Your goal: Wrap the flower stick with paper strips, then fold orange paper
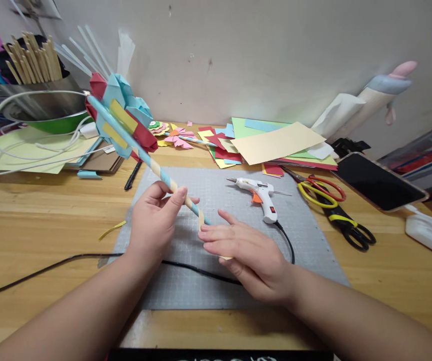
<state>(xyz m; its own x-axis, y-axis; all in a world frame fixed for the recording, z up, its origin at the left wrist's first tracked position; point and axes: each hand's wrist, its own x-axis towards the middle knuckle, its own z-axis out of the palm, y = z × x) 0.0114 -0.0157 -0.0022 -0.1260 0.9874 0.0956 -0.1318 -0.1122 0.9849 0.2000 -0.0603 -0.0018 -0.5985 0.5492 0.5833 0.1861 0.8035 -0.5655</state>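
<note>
My left hand (154,218) is closed round a light blue paper stick (166,178), its thumb on top. The stick slants up to the left. At its upper end sits a folded-paper flower or pinwheel (117,90) in blue, dark red and yellow. A cream paper strip (201,218) winds round the stick in a spiral. Near the lower end, my right hand (251,255) pinches the loose part of this strip, and a bit of cream shows below its fingers. Under both hands lies a grey cutting mat (193,296).
A white glue gun (263,193) lies on the mat, its black cable (197,269) crossing below my hands. Scissors (319,193) and a phone (381,180) are on the right. Coloured paper sheets (279,143) lie by the wall. Wooden sticks (33,60) stand at the back left.
</note>
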